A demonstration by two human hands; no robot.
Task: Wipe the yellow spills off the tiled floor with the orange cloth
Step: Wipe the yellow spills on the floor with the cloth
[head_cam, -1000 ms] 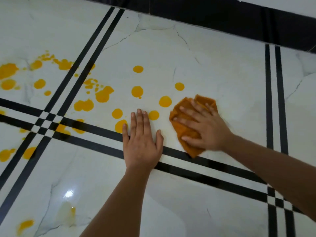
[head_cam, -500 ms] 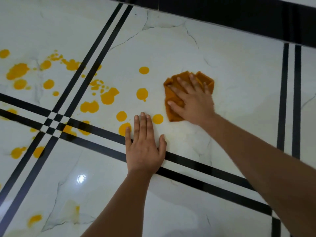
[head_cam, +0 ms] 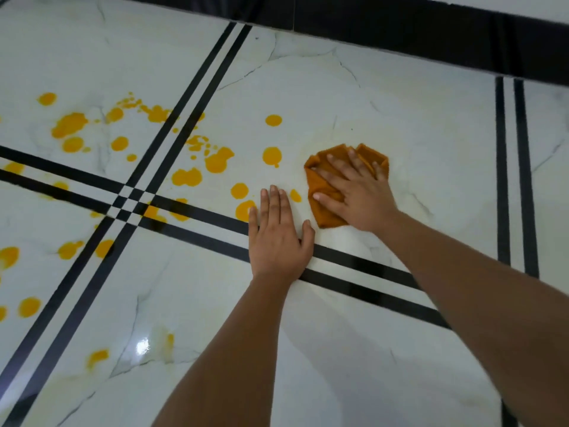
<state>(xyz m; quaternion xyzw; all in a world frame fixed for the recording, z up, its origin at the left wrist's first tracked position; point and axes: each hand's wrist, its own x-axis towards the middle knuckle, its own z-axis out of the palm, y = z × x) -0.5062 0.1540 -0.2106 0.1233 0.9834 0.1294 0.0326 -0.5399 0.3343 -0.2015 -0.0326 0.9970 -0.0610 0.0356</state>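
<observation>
right hand [head_cam: 357,192] pressing flat, fingers spread, pinning orange cloth [head_cam: 326,208] beneath for wiping | left hand [head_cam: 278,238] lying open, bracing on floor [head_cam: 431,155] | yellow spills [head_cam: 272,156] waiting just left of cloth

Open tile to the right, spills and a planted hand crowd the left.

The left hand [head_cam: 278,238] lies flat, fingers spread, across the double black stripe [head_cam: 363,272], just beside the orange cloth [head_cam: 328,208] and blocking the straight way left along the tiled floor [head_cam: 431,149]. One yellow drop [head_cam: 295,195] sits in the narrow gap between that hand and the cloth. Past the hand the yellow spills [head_cam: 218,161] scatter thick toward the stripe crossing [head_cam: 131,200]. Right of the cloth the white tile lies bare out to the upright pair of stripes [head_cam: 511,180]. Far side, a dark wall base [head_cam: 400,29] closes the floor off. Near side, both forearms slant across the lower tile.
</observation>
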